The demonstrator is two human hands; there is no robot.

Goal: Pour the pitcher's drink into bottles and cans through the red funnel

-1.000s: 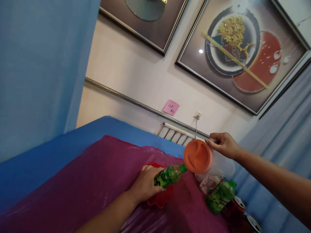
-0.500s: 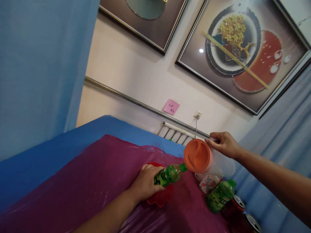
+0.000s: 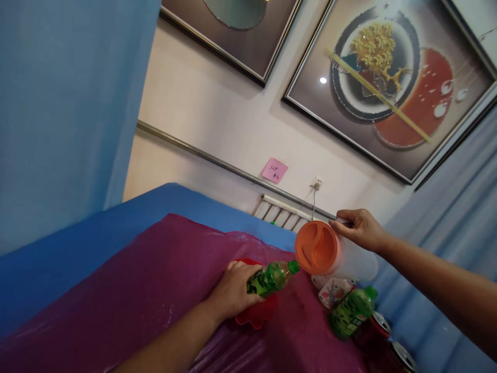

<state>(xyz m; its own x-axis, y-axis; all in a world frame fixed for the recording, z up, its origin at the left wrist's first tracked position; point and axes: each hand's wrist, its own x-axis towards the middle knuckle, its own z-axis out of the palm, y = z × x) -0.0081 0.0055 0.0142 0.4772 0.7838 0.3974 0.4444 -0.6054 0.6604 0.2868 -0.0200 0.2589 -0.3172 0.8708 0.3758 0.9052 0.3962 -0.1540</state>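
My left hand (image 3: 235, 290) is wrapped round a green-labelled plastic bottle (image 3: 272, 278) with a green cap. The bottle is tilted, its cap pointing right. Beneath it a red scalloped dish (image 3: 256, 313) shows on the purple sheet, partly hidden by the hand and bottle. My right hand (image 3: 361, 228) grips a translucent pitcher (image 3: 353, 259) at its upper side; the handle is mostly covered by the fingers. The pitcher leans over, its orange lid (image 3: 316, 247) facing me and to the left. The bottle's cap lies close to the lid in view; whether they touch I cannot tell.
A second green bottle (image 3: 353, 313) stands at the right, beside a patterned white container (image 3: 334, 292) and two dark red cans (image 3: 402, 357). A purple plastic sheet (image 3: 147, 280) covers the blue surface (image 3: 166, 199). Blue curtains (image 3: 70, 103) hang at both sides.
Almost nothing differs. The view has shifted very slightly; both hands keep their hold on the bottle and the pitcher.
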